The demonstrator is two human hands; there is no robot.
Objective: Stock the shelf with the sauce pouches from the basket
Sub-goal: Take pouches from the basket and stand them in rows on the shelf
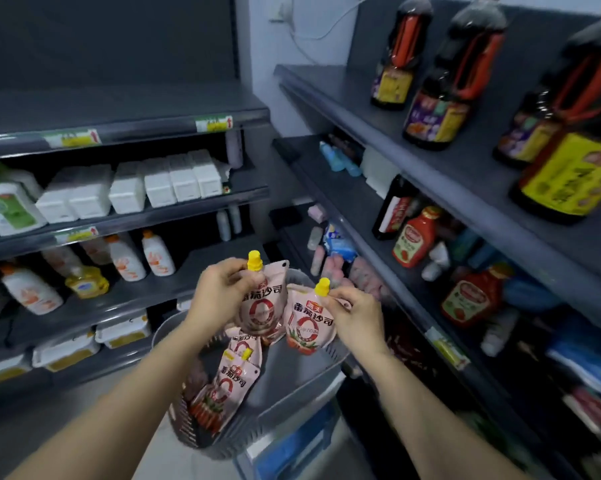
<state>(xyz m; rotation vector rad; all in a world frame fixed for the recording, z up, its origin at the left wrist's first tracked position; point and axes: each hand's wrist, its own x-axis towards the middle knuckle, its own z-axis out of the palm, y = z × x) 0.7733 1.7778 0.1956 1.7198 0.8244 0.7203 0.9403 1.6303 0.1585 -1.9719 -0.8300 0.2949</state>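
My left hand (219, 289) pinches the top of a pink sauce pouch (262, 306) with a yellow cap, held above the grey basket (292, 386). My right hand (356, 313) pinches the top corner of a second pink pouch (307, 323) beside the first. Both pouches hang upright, side by side. More pouches (228, 379) of the same kind lie inside the basket below them. The dark shelf unit on the right (392, 268) holds red ketchup bottles (415, 237).
Large dark soy sauce bottles (437, 102) stand on the upper right shelf. The left shelf unit (126, 220) carries white boxes (160, 183), white bottles with orange caps (157, 254) and a yellow bottle. A blue stand (292, 448) sits under the basket.
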